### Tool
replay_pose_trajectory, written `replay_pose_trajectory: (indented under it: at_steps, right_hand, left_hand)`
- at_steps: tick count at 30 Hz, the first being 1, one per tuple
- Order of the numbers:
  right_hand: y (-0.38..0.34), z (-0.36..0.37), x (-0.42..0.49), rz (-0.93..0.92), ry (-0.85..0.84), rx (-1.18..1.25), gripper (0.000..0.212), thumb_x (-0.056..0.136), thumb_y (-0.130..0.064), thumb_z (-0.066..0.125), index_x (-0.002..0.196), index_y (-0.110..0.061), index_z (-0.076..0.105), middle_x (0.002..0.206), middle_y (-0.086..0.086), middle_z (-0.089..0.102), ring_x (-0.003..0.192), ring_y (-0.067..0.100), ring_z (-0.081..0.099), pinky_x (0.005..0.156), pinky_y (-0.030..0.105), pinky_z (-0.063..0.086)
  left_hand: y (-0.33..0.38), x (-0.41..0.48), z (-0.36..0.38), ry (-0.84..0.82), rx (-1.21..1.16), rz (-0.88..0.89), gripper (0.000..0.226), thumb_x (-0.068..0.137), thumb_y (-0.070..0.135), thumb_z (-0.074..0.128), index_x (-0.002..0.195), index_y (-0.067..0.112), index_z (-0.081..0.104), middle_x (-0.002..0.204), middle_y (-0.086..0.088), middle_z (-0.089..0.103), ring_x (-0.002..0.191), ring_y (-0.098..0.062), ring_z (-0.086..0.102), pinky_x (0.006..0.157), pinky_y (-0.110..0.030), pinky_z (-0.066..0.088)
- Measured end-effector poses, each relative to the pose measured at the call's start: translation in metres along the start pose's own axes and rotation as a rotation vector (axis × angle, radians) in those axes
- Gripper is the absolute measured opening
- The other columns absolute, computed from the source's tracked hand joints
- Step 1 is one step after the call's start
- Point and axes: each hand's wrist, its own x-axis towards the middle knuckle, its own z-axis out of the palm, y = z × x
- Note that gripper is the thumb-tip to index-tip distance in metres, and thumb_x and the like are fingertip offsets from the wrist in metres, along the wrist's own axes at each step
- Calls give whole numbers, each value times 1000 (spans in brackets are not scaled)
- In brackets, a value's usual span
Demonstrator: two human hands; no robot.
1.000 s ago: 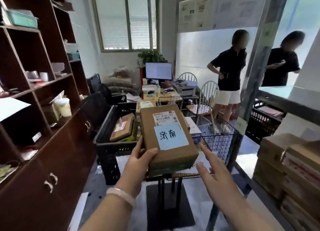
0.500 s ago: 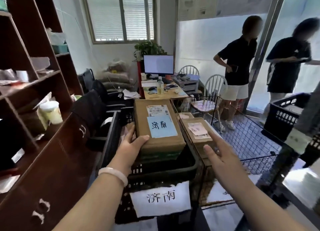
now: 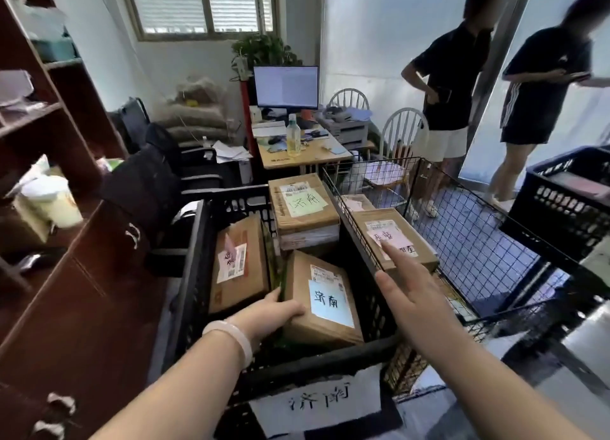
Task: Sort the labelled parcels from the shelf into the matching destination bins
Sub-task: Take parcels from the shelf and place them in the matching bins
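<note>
Head view: looking down into the bins; this is the only view.
Blue-label parcel (image 3: pixel 321 302): lying tilted inside the black crate (image 3: pixel 194 258), close to its front wall. It seems to be resting on something green underneath rather than on the crate's floor.
Left grip (image 3: pixel 272 314): clamping the parcel's near left corner, thumb lying on top, fingers hiding under the edge.
Right grip (image 3: pixel 412 291): hanging apart with straight fingers, holding nothing, over the crate's right rim and pointing toward the wire bin (image 3: pixel 478 251).
Paper sign (image 3: pixel 317 403): hanging on the crate's front. Its handwriting seems to be matching the parcel's label, so the bin is looking right.
Neighbours: a green-label parcel (image 3: pixel 302 205) is sitting on a stack at the back, and a brown parcel (image 3: pixel 239 264) is leaning at the left, just beside the held one.
Pink-label parcel (image 3: pixel 392 238): lying in the wire bin, just beyond the right fingertips.
Risk, sliding: the parcel is sitting on a slope, so on release it could be sliding toward the front wall or tipping label-down and hiding its destination.
Risk, pinching: the hidden fingers are sitting between the parcel and what lies beneath it, so a quick drop could be trapping them.
Risk, knocking: pulling the left grip out sideways could be nudging the leaning brown parcel over.
Risk, stray reach: the right grip is hovering over the wrong bin and could be catching the wire rim or shifting the pink-label parcel.
</note>
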Motion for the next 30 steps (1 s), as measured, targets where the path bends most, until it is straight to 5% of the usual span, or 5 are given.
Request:
replay_pose_trajectory:
  at_steps: [3,12,16,23,30]
  right_hand:
    - [1,6,11,11,-27,-15,53,95,-56,47,144,-55,26,137,-38,28,128,-14,26,103,25,26]
    - [16,-2,32,52,-38,-32,51,95,-53,46,143,-54,29,135,-35,30,124,-18,25,105,27,25]
    - [24,-4,31,32,-42,-100,53,95,-52,47,145,-53,26,125,-51,25,116,-37,14,99,16,20]
    - [29,-13,15,92,-8,-223,55,94,-52,46,146,-50,27,144,-30,29,138,-8,20,113,28,22]
    - [32,-35,-21,152,68,-262,56,92,-56,45,144,-53,28,149,-29,25,139,-9,18,114,30,22]
  left_hand:
    - [5,12,-1,-43,141,-52,100,84,45,69,158,31,3,155,-7,35,124,-24,49,103,-35,43]
    - [-4,51,14,-213,332,-213,114,84,27,76,155,34,-13,153,-11,36,107,-28,58,76,-38,61]
    - [0,69,27,-251,701,-171,112,85,47,72,157,18,-9,155,-2,41,138,-23,42,104,-28,36]
    - [-16,88,54,-251,1118,-100,132,80,56,73,148,8,-30,155,-6,41,134,-26,48,109,-33,36]
    - [11,79,50,-130,1323,53,104,78,70,64,157,20,17,149,-4,48,129,-24,52,106,-33,43]
